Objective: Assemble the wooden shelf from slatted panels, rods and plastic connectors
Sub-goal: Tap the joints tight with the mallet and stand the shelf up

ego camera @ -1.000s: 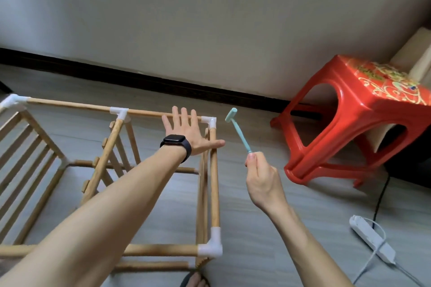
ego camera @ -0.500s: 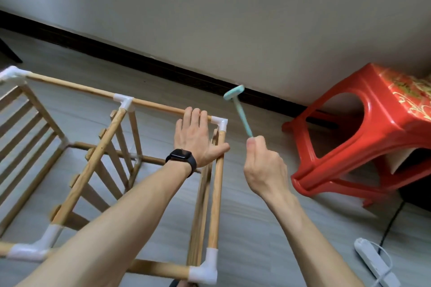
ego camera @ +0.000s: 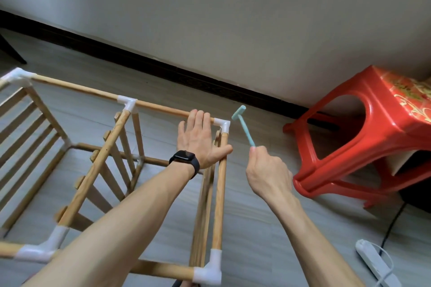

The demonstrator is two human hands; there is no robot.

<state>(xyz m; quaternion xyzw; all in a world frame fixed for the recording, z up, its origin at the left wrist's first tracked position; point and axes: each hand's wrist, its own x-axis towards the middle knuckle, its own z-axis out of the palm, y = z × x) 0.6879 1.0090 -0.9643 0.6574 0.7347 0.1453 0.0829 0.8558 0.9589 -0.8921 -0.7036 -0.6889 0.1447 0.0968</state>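
The wooden shelf frame [ego camera: 109, 144] lies on the floor, its rods joined by white plastic connectors. My left hand [ego camera: 198, 140], with a black watch on the wrist, lies flat with straight fingers on the top rod beside the far right corner connector [ego camera: 222, 123], thumb against the side rod [ego camera: 220, 193]. My right hand [ego camera: 268, 170] grips the handle of a small teal plastic hammer [ego camera: 243, 123], whose head hovers just right of that corner connector. Slatted panels [ego camera: 25, 133] fill the frame's left side and middle.
A red plastic stool [ego camera: 363, 137] stands at the right against the wall. A white power strip [ego camera: 375, 263] with a black cable lies on the floor at the lower right. A dark skirting board [ego camera: 163, 65] runs along the wall behind the frame.
The hammer head has come down from above the corner connector to just beside it. My left hand stays pressed on the top rod. The view has shifted slightly.
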